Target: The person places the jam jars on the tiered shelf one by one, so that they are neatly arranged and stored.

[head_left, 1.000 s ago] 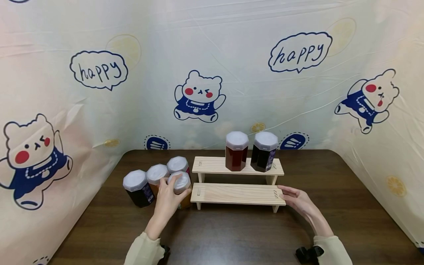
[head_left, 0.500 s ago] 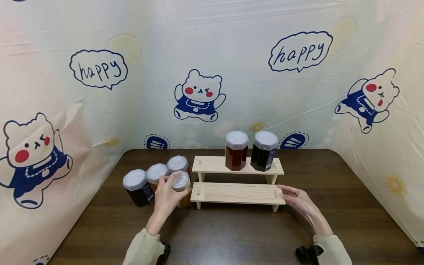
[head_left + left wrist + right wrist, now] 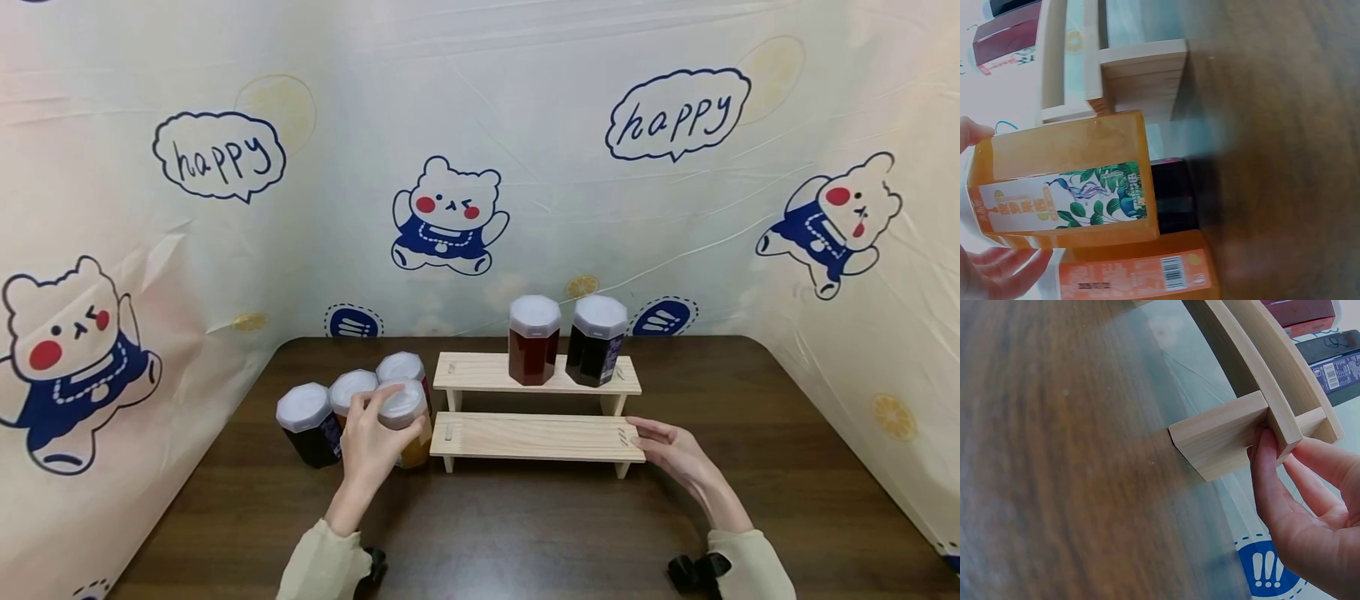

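Note:
My left hand point(image 3: 367, 446) grips an octagonal jar of amber contents point(image 3: 416, 452) by its white lid, thumb on one side and fingers on the other. In the left wrist view, this amber jar point(image 3: 1066, 147) has its base above the bases of the jars behind it. Its leafy label faces the camera. At the right end of the lower shelf point(image 3: 536, 437) of a two-step wooden rack, my right hand point(image 3: 675, 458) pinches the board. The right wrist view shows that hand's thumb and fingers point(image 3: 1266, 481) around the board's corner, beside the rack's leg point(image 3: 1222, 428).
Left of the rack stand a dark jar point(image 3: 311, 446), another amber jar point(image 3: 1135, 275) and a white-lidded jar point(image 3: 400, 367), close together. A dark red jar point(image 3: 534, 358) and a dark jar point(image 3: 588, 358) stand on the upper shelf point(image 3: 472, 371). Printed cloth hangs behind the table point(image 3: 487, 533).
The amber jar in my left hand has risen slightly. My right hand stays on the end of the lower shelf, and the other jars keep their places.

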The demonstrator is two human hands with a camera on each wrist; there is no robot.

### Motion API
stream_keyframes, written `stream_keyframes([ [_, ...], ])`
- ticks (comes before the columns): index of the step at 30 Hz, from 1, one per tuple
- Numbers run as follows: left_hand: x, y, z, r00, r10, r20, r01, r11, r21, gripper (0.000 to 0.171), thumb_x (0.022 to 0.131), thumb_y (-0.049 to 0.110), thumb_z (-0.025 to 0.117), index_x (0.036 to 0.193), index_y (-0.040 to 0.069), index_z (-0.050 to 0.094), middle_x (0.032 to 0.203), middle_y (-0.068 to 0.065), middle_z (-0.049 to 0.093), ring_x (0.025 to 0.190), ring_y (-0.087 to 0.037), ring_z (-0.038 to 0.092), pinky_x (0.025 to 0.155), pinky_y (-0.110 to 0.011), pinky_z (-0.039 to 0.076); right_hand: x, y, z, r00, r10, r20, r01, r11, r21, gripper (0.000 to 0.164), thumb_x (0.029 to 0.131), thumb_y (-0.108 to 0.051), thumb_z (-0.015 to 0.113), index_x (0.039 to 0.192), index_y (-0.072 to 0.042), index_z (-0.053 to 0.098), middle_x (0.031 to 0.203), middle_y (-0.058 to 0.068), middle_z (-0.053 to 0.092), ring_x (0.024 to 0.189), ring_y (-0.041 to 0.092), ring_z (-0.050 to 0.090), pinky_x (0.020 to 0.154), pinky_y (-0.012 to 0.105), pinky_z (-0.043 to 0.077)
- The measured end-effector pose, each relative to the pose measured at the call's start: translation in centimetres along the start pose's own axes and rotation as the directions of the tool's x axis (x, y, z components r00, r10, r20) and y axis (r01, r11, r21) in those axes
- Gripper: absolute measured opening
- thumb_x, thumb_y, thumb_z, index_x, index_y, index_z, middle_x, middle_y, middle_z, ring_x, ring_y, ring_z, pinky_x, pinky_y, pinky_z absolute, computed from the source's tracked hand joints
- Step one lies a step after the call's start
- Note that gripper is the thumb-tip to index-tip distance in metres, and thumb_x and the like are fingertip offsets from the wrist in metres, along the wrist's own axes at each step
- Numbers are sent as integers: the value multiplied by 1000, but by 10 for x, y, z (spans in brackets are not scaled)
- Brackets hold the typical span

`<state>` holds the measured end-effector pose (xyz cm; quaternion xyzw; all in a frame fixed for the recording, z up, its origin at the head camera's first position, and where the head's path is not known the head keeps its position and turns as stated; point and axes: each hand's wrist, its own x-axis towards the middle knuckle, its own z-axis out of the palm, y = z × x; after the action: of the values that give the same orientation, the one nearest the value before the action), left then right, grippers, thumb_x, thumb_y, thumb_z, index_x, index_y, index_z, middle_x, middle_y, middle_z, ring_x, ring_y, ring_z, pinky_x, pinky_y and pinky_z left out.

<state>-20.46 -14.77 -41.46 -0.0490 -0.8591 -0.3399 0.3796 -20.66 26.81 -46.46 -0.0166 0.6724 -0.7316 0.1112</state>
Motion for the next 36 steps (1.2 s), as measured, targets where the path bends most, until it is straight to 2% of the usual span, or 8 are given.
stream_keyframes([
  [4,5,5,-4,1000,11,-26,-11,1000,-11,46,53,20,81,96,11,65,91,-16,51,75,-30,52,58,-46,44,-1,-1,0,1000,-9,7,9,1000,16,47,84,0,55,126,12,39,111,10,54,92,8,57,77,24,47],
  [10,12,14,-10,998,-5,-63,2,998,-56,45,55,19,81,97,11,64,91,-16,50,79,-31,51,61,-47,44,-1,-2,1,1000,-12,10,11,1000,12,50,85,0,54,127,15,34,113,13,52,92,8,57,78,24,47],
  [16,20,21,-12,995,7,-104,-17,995,-97,48,55,18,81,98,10,64,90,-17,49,82,-31,50,65,-47,44,0,-2,0,1000,-3,1,3,1000,10,49,84,0,55,127,14,36,114,13,52,92,8,57,78,24,47],
  [21,27,27,-13,994,13,-113,-27,992,-124,48,55,19,81,99,10,64,91,-16,49,83,-31,52,66,-46,44,0,-1,0,1000,2,3,-2,1000,1,48,85,-1,55,127,13,36,114,12,52,92,8,57,78,24,46],
  [28,37,37,-12,991,37,-126,-57,987,-153,49,55,17,81,99,8,63,91,-17,49,84,-30,52,66,-44,46,0,0,0,1000,-12,-3,12,1000,21,42,84,1,56,124,8,45,108,7,55,91,8,58,77,24,47],
  [36,45,50,-9,993,40,-108,-60,979,-194,46,57,15,80,99,7,63,94,-17,50,85,-29,52,68,-43,46,0,0,0,1000,-7,-7,7,1000,19,45,84,1,55,125,11,41,109,9,54,91,8,57,77,24,47],
])
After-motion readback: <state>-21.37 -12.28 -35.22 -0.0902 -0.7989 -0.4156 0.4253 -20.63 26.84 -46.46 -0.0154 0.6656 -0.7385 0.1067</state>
